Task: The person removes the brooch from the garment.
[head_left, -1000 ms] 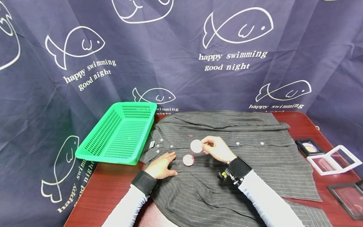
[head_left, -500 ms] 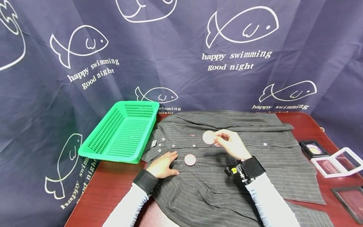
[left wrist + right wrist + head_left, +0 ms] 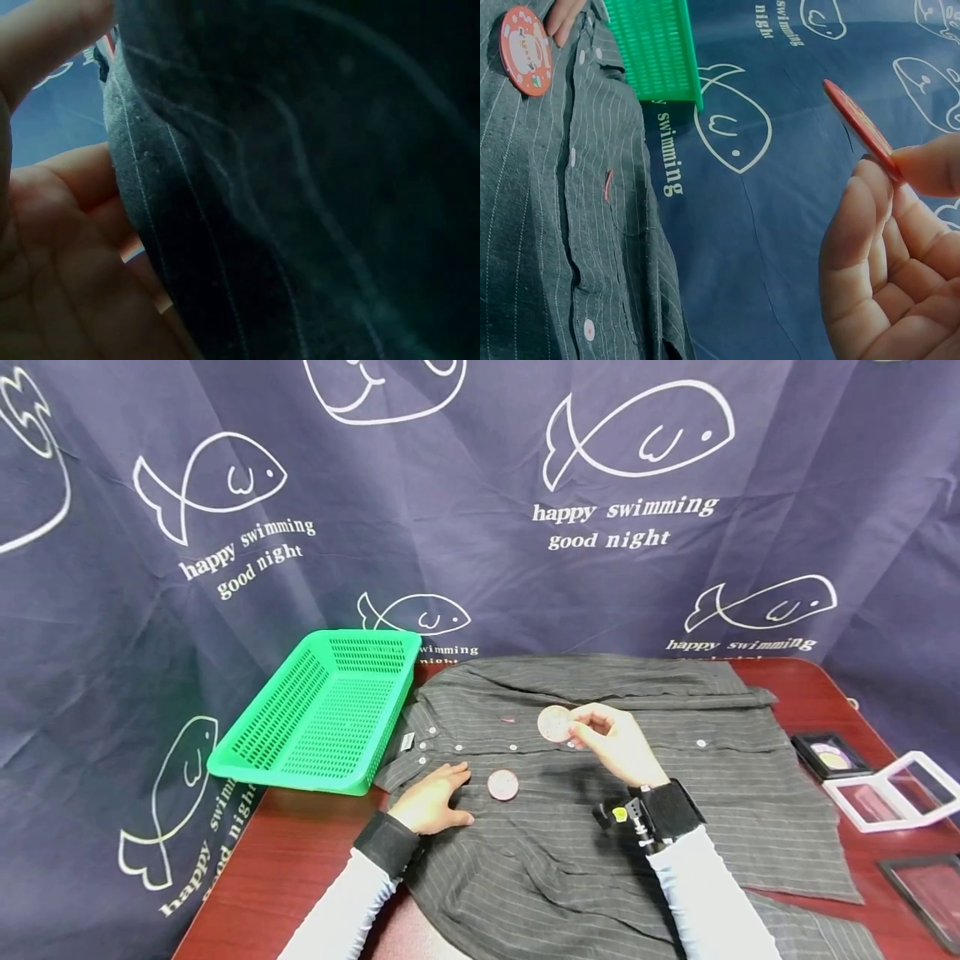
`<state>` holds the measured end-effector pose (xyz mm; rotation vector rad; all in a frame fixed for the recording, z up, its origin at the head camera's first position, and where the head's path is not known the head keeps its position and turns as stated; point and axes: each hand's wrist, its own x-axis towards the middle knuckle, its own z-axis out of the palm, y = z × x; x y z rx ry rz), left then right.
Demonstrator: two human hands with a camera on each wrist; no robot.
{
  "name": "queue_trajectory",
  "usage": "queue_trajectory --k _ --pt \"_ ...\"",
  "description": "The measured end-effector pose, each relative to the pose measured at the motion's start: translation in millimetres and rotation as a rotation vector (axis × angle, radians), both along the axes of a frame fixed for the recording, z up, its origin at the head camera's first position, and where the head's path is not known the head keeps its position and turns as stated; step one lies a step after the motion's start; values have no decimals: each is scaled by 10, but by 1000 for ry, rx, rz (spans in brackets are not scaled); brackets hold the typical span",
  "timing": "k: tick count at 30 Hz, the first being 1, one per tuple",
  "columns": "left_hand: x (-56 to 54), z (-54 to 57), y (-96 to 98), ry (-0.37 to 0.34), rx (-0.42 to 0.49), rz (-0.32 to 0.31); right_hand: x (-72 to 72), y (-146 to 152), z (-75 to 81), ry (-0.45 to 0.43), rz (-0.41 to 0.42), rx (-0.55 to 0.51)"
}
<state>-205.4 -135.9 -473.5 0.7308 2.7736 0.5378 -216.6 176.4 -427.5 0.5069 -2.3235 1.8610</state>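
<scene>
Right hand (image 3: 618, 747) pinching 1 round disc (image 3: 553, 724) by its edge, held above striped shirt (image 3: 750, 793), left hand (image 3: 429, 799) resting on shirt, fingers extended, 2nd disc (image 3: 502, 785) lying between hands, green basket (image 3: 345, 714) farther left.

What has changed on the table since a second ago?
The right hand, pinching a round disc, has moved to the right and up the head picture; most of that shift came in the first half second, with hardly any since. Nothing was newly gripped or let go. The left hand and the second disc stay on the shirt; the green basket stays put.
</scene>
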Motion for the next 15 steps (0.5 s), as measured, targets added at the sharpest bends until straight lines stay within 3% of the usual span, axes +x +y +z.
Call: queue_trajectory --k 5,9,12,15 --pt "24 -13 23 -7 30 2 17 -1 -36 -8 -11 11" --pt "16 -5 48 42 87 -6 22 12 -36 -5 -17 2" --pt "1 43 92 96 176 16 21 27 -22 2 -14 -6" --pt "-7 142 167 119 325 63 31 36 5 10 -14 -2"
